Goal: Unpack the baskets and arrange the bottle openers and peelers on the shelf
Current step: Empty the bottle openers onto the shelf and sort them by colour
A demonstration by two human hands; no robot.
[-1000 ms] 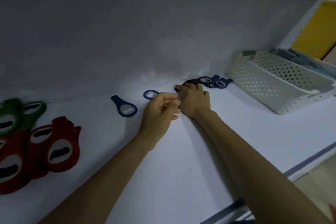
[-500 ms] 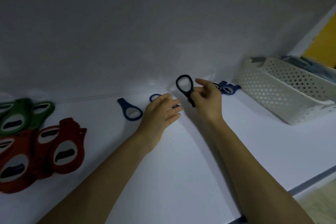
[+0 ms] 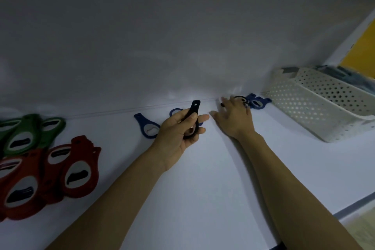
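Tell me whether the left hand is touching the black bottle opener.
Touching. The head view shows the left hand with thumb and fingers curled round the black bottle opener, whose handle sticks up above the fingers.

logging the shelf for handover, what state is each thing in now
black opener, gripped in left hand, handle up
right hand, open, fingers spread at blue opener pile
single blue opener, flat on shelf
red openers, flat, overlapping
green openers, flat, overlapping
white basket, standing on shelf
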